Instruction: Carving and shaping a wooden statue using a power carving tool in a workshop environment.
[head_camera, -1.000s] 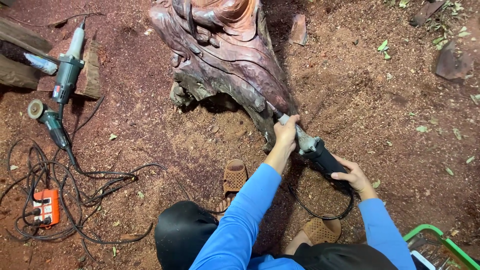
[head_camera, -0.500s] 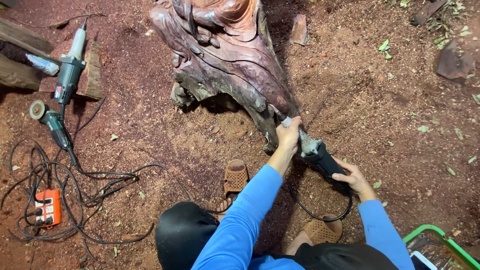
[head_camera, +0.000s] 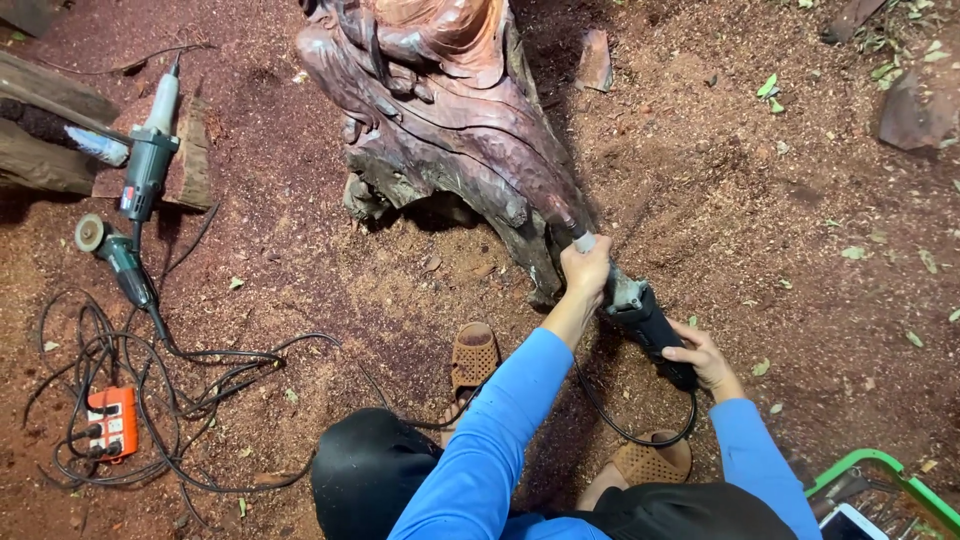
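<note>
A large reddish carved wood stump (head_camera: 450, 110) stands on the sawdust-covered ground. I hold a black and grey power grinder (head_camera: 640, 312) against its lower right edge. My left hand (head_camera: 586, 268) grips the tool's front end right at the wood. My right hand (head_camera: 702, 358) is closed around the black rear handle, from which a black cord (head_camera: 625, 430) loops down. Both arms wear blue sleeves.
Two more power tools (head_camera: 135, 190) lie at the left beside wood offcuts (head_camera: 45, 125), their cables tangled around an orange power strip (head_camera: 110, 422). My brown sandals (head_camera: 472, 358) rest on the ground. A green-rimmed crate (head_camera: 880, 480) sits at the bottom right. A stone (head_camera: 915, 105) lies at the far right.
Hands and grinder stay at the same spot on the stump's lower edge, with only slight shifts.
</note>
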